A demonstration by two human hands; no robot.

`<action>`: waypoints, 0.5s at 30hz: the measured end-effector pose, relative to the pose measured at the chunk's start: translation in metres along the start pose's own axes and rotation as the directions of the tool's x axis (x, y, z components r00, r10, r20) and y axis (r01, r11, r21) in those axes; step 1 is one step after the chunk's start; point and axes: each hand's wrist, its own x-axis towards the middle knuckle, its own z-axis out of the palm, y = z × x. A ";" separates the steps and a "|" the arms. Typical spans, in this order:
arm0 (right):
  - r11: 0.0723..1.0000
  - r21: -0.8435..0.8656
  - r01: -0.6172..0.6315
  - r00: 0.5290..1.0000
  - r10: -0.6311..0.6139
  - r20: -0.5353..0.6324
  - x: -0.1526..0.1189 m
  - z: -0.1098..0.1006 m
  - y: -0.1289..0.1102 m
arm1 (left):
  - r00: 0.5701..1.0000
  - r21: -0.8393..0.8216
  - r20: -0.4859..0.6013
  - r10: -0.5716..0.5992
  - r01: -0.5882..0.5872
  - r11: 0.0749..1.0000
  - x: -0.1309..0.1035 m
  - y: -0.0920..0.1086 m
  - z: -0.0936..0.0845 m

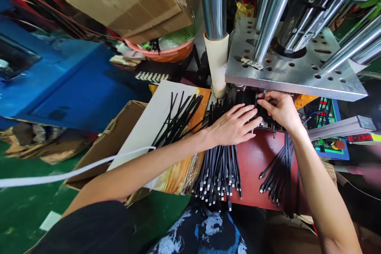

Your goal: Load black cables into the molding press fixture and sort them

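My left hand (238, 125) lies with its fingers stretched out, over the upper part of a bundle of black USB cables (220, 170). Its fingertips reach the dark mold block (263, 121) under the press plate. My right hand (278, 107) is beside them at the block, thumb and fingers pinched on what looks like the end of a black cable. The plate's edge and my fingers hide part of that end. Below my right wrist, more black cables (278, 174) hang from the block across the red table (253, 166).
The press's steel plate (294, 71) and chrome columns (212, 4) stand close above my hands. Several black cables (178, 119) lie on a white and orange sheet (143, 127) at left. A control panel (330, 143) and a metal bar (342, 127) are at right.
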 end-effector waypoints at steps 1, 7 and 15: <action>1.000 0.009 -0.010 1.000 0.010 0.007 0.001 0.000 0.001 | 1.000 0.002 0.007 -0.003 0.003 1.000 0.000 0.004 -0.001; 0.933 -0.360 0.027 0.974 -0.105 -0.199 -0.024 0.002 -0.013 | 0.981 0.107 0.061 -0.183 0.175 0.979 0.001 0.033 -0.001; 0.500 -0.861 0.094 0.995 -0.061 0.073 -0.049 0.002 -0.024 | 0.916 0.001 0.197 -0.351 0.358 0.934 0.032 0.028 -0.012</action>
